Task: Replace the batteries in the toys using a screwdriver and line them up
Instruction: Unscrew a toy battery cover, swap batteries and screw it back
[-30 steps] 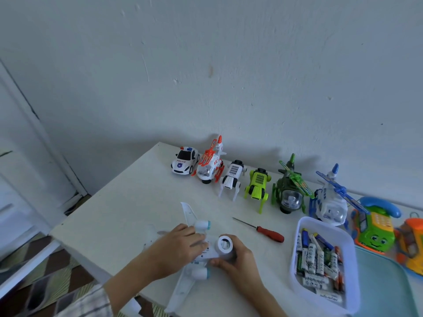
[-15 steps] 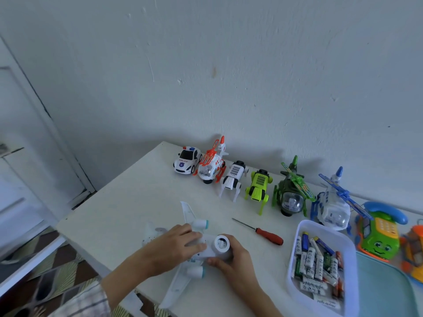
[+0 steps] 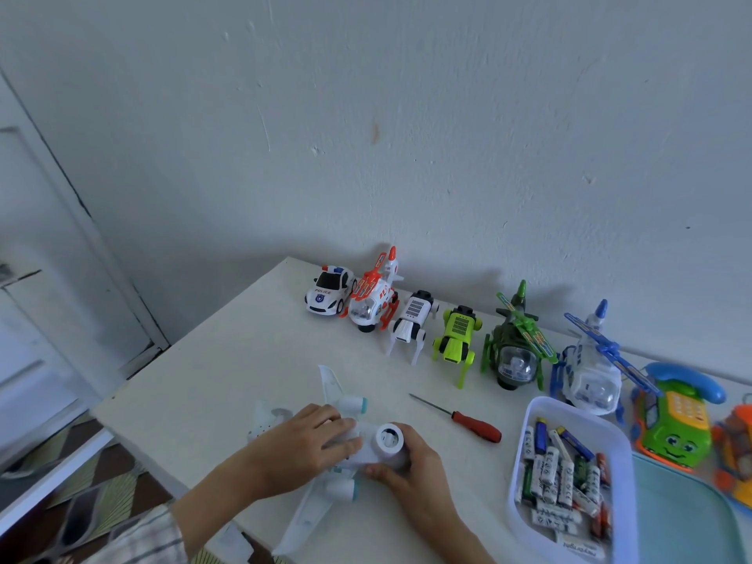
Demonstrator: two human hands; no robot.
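Grip: I see the left hand [image 3: 309, 445] lying palm-down over the body of the white toy plane [image 3: 325, 405], fingers nearly straight and pressing on top, nothing curled round it. The right hand [image 3: 411, 462] has its fingers and thumb curled round the plane's nose section, just under the round white end piece [image 3: 389, 438]; that hold is closed on the plane.

Landmark for all positions: the toy plane, which lies on the counter [image 3: 228, 360] near its front edge, one wing toward the wall, the other wing over the near edge.

Left to right from there:
- A striped sleeve [image 3: 134, 539] shows at the bottom, left of the plane.
- Police car [image 3: 329, 289], behind the plane at the wall, starts the row.
- Orange-and-white helicopter [image 3: 374, 295] touches or nearly touches the car; I cannot tell which.
- White robot dog [image 3: 413, 321], then lime-green robot dog [image 3: 455, 339], behind and right of the plane.
- Red-handled screwdriver [image 3: 460, 417] lies flat just right of the plane, tip pointing left, free of both hands.
- Green helicopter [image 3: 517, 343], then blue-and-white helicopter [image 3: 590, 360], farther right.
- White tub [image 3: 569, 409] of batteries [image 3: 557, 474], right of the plane, near the front edge.
- Toy phone [image 3: 675, 417] and an orange toy [image 3: 736, 445], cut by the frame edge, farthest right, with a teal tray [image 3: 683, 523] in front of them.
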